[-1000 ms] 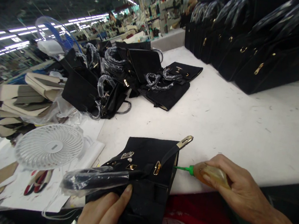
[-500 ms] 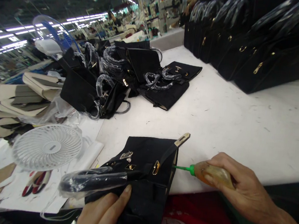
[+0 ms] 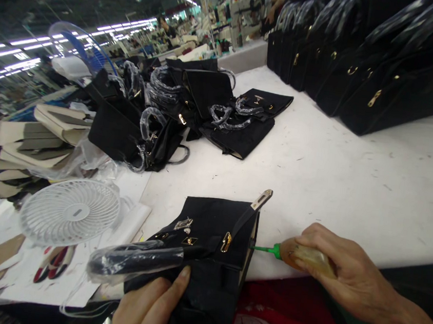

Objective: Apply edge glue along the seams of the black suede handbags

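Observation:
A black bag piece (image 3: 207,285) with gold hardware lies over the table's near edge, its wrapped handle (image 3: 132,261) pointing left. My left hand (image 3: 149,304) grips the bag near its lower side, thumb on top and the other fingers partly hidden. In my right hand (image 3: 339,267) is a glue bottle (image 3: 307,258) with a green nozzle, fingers wrapped round it. The nozzle tip meets the bag's right edge. A strap (image 3: 249,214) with a metal end plate sticks up past that edge.
A white fan (image 3: 74,211) lies at left, with red-handled pliers (image 3: 54,263) below it. Several black bags (image 3: 127,127) are heaped behind, and a row of black bags (image 3: 357,79) stands at back right. Beige pieces (image 3: 45,128) are stacked far left.
My right hand has shifted slightly down with the bottle, and the nozzle tip sits a little lower along the bag's edge. The strap end has tipped slightly left. My left hand stays put.

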Action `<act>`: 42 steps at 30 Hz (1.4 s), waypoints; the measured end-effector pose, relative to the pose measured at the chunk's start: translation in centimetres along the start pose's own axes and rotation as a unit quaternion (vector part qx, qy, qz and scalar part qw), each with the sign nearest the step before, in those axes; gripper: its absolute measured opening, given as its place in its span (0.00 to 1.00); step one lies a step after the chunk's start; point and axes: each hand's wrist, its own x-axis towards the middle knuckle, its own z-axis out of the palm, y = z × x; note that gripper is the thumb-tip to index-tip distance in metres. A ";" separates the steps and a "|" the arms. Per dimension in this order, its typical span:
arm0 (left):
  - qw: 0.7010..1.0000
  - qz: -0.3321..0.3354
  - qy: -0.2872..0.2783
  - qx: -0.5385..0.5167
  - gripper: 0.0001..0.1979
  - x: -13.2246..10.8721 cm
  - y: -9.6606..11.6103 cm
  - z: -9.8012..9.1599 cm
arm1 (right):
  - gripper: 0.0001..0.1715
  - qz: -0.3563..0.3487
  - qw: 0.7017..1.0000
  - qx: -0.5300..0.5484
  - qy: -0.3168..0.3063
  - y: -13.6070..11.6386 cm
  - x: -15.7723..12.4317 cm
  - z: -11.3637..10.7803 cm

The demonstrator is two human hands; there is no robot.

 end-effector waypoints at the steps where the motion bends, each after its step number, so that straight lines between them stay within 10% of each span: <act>1: 1.000 0.002 -0.002 0.001 0.16 0.0 0.0 0.0 | 0.07 0.000 1.000 -0.005 -0.004 0.0 0.0 0.0; 20: 1.000 0.006 0.011 -0.003 0.15 0.4 -0.7 -0.2 | 0.06 0.001 0.998 0.021 0.064 -1.0 0.3 0.0; 42: 0.999 0.018 0.014 -0.031 0.15 1.2 -1.3 0.1 | 0.04 0.032 0.998 0.061 0.001 -3.6 -0.9 0.4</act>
